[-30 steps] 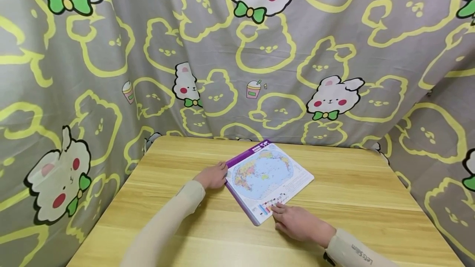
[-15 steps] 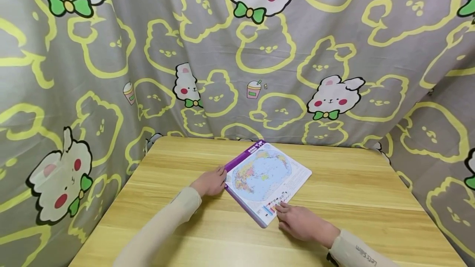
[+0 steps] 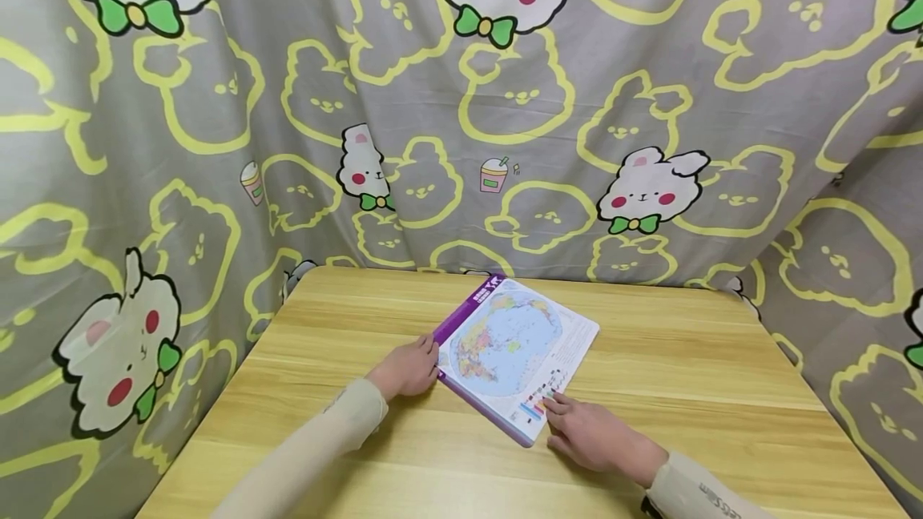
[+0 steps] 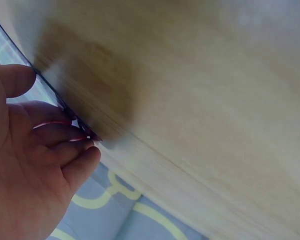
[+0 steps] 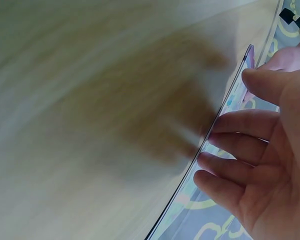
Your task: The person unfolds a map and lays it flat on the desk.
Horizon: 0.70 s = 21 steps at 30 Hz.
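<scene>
A flat world map board [image 3: 505, 347] with a purple title band and rounded corners lies askew on the wooden table. At its left corner, my left hand [image 3: 408, 367] touches the edge with its fingertips. My right hand [image 3: 597, 435] rests its fingertips along the near right edge, by the printed colour bars. Seen from the left wrist, the fingers of the left hand [image 4: 37, 155] lie mostly straight against the board's rim. The right wrist view has the right hand [image 5: 260, 155] with extended fingers at the board's edge [image 5: 233, 99], thumb apart from them.
The wooden table [image 3: 685, 375] spreads around the board. A grey curtain [image 3: 505, 223] printed with cartoon rabbits and yellow outlines hangs behind the table and on both sides. The board's far corner lies near the table's back edge.
The board has turned counterclockwise on the table: its far corner moved left, its near corner right. My left hand came slightly nearer, and my right hand shifted slightly right.
</scene>
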### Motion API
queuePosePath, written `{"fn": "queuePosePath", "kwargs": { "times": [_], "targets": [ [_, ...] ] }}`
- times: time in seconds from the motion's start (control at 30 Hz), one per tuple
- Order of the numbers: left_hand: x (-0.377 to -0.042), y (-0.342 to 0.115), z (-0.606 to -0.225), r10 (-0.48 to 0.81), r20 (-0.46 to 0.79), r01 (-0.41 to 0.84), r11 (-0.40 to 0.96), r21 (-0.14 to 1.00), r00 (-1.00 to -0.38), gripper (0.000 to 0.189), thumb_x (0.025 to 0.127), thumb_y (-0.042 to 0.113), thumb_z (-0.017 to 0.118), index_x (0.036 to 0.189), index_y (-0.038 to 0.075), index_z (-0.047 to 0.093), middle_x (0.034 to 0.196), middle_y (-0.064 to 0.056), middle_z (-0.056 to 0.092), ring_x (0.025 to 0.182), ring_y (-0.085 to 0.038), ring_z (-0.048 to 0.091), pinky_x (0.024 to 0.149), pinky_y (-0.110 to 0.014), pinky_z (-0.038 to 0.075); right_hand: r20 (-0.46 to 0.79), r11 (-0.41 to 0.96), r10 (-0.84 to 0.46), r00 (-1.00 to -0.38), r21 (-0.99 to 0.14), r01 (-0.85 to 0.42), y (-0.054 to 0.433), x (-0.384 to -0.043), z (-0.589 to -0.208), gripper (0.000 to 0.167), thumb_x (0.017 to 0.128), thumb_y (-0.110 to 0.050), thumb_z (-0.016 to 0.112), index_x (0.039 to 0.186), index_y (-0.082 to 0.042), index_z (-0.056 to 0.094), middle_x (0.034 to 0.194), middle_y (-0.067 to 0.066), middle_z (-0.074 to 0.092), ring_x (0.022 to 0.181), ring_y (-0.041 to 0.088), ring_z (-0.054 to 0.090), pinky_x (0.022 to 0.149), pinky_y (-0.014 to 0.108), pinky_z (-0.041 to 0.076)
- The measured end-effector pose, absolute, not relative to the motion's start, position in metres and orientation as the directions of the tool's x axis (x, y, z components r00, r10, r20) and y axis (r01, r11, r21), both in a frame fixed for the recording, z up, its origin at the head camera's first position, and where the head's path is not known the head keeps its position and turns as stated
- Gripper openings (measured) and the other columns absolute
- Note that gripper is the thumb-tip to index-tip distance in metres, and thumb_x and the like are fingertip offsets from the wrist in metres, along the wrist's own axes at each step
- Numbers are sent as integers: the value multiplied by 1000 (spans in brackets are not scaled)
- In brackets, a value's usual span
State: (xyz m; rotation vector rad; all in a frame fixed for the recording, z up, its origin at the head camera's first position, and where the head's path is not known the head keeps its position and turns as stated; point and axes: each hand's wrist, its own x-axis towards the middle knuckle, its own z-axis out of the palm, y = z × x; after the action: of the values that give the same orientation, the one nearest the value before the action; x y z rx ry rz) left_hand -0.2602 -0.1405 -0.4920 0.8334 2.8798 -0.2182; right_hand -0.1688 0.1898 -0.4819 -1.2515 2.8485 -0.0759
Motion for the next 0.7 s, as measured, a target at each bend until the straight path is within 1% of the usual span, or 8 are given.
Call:
{"fn": "queuePosePath", "kwargs": {
  "times": [0.17, 0.33, 0.4, 0.5, 0.63, 0.7],
  "targets": [
    [-254, -143, -495, 542, -134, 556, 823, -112, -830, 54, 99, 30, 42, 136, -10, 43, 143, -26, 37, 133, -35, 35, 108, -39, 32, -15, 682, -731, -682, -41, -730, 192, -169, -482, 47, 92, -31, 59, 121, 5, 61, 130, 18, 55, 119, 37, 51, 94, 46, 46],
    [-247, -143, -493, 551, -127, 563, 819, -110, -825, 54, 99, 30, 42, 135, -10, 44, 142, -27, 39, 132, -36, 37, 108, -39, 33, -7, 693, -721, -693, -39, -720, 192, -168, -482, 49, 91, -35, 60, 119, 5, 62, 127, 20, 57, 117, 38, 53, 93, 46, 47],
    [-246, -143, -493, 553, -119, 564, 819, -107, -825, 54, 99, 30, 43, 134, -10, 45, 141, -27, 40, 131, -36, 38, 107, -40, 34, 7, 700, -714, -700, -34, -714, 191, -168, -483, 50, 90, -39, 60, 115, 5, 64, 126, 20, 58, 115, 38, 54, 91, 46, 48],
    [-244, -142, -493, 557, -111, 567, 815, -116, -823, 53, 99, 29, 44, 133, -10, 45, 140, -27, 41, 130, -36, 39, 107, -40, 34, 29, 708, -705, -709, -24, -705, 189, -168, -484, 47, 89, -43, 61, 102, 2, 67, 123, 20, 60, 113, 38, 55, 90, 46, 49],
    [-242, -142, -493, 561, -108, 571, 812, -118, -820, 52, 99, 28, 44, 133, -11, 46, 139, -27, 41, 130, -37, 39, 107, -39, 34, 53, 718, -695, -717, -9, -696, 187, -168, -487, 41, 87, -43, 63, 89, -2, 67, 119, 21, 61, 111, 38, 57, 88, 47, 50],
    [-241, -142, -493, 567, -100, 576, 809, -116, -818, 52, 98, 28, 44, 132, -12, 46, 139, -27, 42, 129, -37, 40, 107, -39, 35, 62, 723, -689, -722, 0, -690, 186, -168, -488, 42, 87, -41, 64, 94, 0, 68, 117, 21, 62, 110, 38, 58, 87, 47, 51]
  ]
}}
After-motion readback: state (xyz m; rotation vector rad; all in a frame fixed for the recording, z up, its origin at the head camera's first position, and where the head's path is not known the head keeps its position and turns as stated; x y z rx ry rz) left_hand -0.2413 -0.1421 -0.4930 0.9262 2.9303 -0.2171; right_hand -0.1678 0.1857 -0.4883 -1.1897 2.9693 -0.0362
